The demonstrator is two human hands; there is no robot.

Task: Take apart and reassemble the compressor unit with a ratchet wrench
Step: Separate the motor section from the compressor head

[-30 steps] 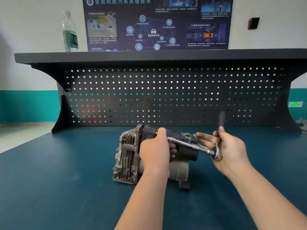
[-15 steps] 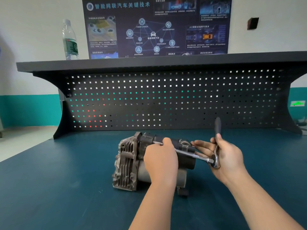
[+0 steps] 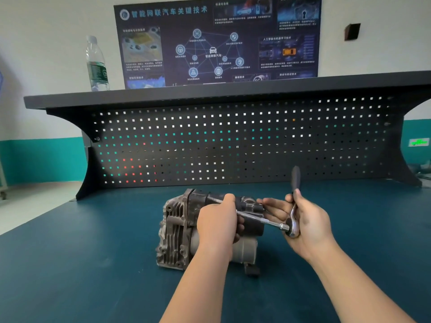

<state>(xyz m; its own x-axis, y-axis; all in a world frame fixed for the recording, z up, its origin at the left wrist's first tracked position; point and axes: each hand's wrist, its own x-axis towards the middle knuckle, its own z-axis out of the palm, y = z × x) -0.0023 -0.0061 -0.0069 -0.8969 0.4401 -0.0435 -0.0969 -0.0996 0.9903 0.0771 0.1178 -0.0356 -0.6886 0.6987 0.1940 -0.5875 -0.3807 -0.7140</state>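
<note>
On the teal bench, hands' fingers clamp the compressor and ratchet wrench.

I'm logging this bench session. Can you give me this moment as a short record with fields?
surface: teal bench top
workpiece: compressor unit, resting on the bench
tool: ratchet wrench, extension bar running toward the compressor
left hand: curled over the compressor and bar
right hand: holds the wrench head, handle pointing up
shelf: water bottle

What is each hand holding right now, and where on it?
The right hand grips the ratchet wrench just above its head, handle pointing up. The left hand wraps over the compressor unit around the extension bar.
</note>
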